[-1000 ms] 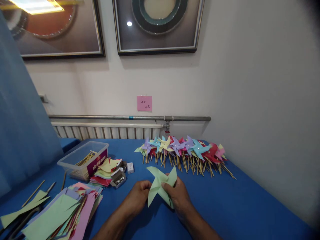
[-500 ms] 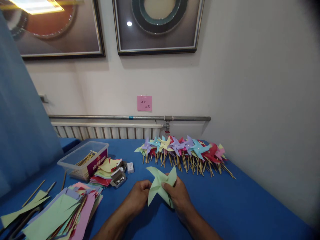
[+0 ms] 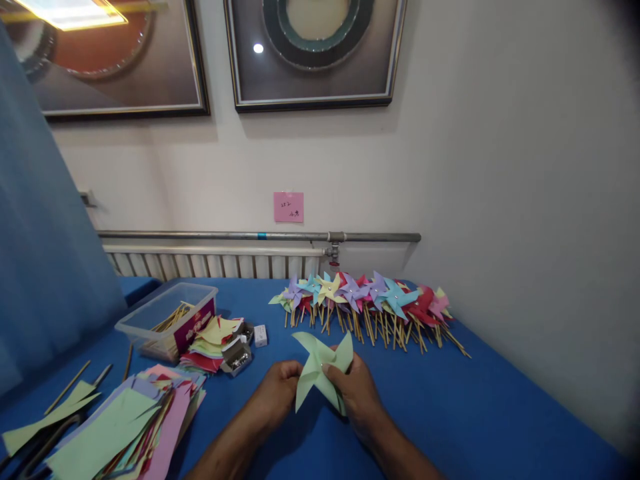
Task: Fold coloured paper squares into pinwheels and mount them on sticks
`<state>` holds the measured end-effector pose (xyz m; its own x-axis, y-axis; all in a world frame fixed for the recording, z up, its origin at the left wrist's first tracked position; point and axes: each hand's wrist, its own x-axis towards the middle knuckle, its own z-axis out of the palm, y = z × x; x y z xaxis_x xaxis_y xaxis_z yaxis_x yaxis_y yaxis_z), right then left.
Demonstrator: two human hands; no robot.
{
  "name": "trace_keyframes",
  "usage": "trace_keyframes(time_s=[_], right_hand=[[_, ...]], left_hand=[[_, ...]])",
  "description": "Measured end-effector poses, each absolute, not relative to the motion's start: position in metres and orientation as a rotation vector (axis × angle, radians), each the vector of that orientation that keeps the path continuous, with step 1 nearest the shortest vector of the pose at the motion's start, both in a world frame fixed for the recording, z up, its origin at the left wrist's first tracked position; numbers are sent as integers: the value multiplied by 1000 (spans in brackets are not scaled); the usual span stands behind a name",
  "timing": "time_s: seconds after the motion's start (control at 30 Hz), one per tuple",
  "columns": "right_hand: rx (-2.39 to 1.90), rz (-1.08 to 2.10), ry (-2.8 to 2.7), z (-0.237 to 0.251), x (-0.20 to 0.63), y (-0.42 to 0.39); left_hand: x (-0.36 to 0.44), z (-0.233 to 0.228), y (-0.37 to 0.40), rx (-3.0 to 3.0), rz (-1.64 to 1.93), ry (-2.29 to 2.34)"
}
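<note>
A pale green paper pinwheel (image 3: 314, 381) with its blades folded in faces me above the blue table. On its right side, my right hand (image 3: 364, 395) is closed on it, with the thumb pressed by the centre and the fingers behind the paper. My left hand (image 3: 278, 395) is closed at the pinwheel's left edge; its fingertips are partly hidden behind the blades. No stick shows below the pinwheel.
Finished pinwheels (image 3: 353, 293) on sticks lie in a row at the back. Leftward are a clear plastic box (image 3: 135, 325) of sticks, cut paper squares (image 3: 213, 340), an opened small box (image 3: 237, 360) of metal pins, a white box (image 3: 261, 335), stacked paper (image 3: 115, 427) and scissors (image 3: 50, 443).
Almost nothing differs. My right thumb rests slightly differently near the pinwheel's centre; both hands and the pinwheel stay in place.
</note>
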<state>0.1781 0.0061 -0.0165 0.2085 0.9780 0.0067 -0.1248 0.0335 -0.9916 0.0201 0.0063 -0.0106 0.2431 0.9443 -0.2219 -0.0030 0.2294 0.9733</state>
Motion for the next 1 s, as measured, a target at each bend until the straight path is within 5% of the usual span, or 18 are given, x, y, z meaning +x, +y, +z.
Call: trace_keyframes(time_s=[1.0], right_hand=[[-1180, 1121, -970, -21, 180, 6]], left_hand=[[21, -13, 7, 1135, 908, 1082]])
